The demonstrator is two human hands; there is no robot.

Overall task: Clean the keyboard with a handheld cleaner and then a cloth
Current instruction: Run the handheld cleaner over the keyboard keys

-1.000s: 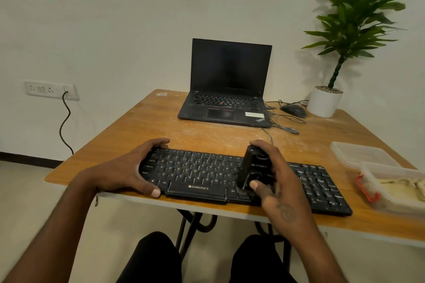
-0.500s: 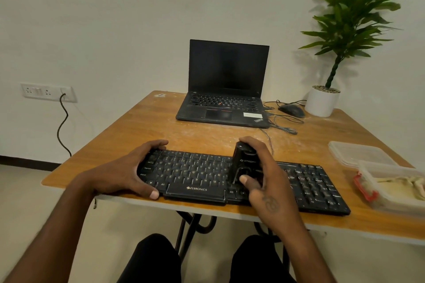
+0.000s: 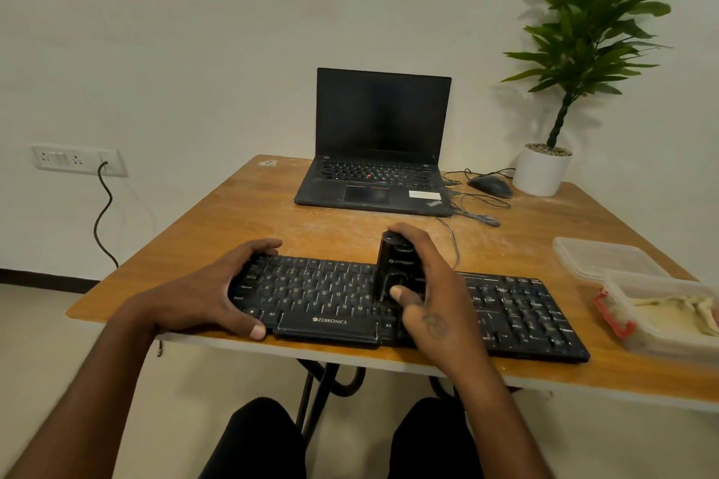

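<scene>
Keyboard: black, on the worktop at its near edge, long axis running left to right.
Cleaner: black, upright on the keys near the middle, top pointing up, slightly tilted.
Right hand: grip wrapped round the cleaner, thumb on its front.
Left hand: grip clasping the keyboard's left end.

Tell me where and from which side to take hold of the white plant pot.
Wrap the white plant pot around its round side wall, coming from the near side. The stem and leaves block a hold from above, and the wall looks close behind it.
</scene>
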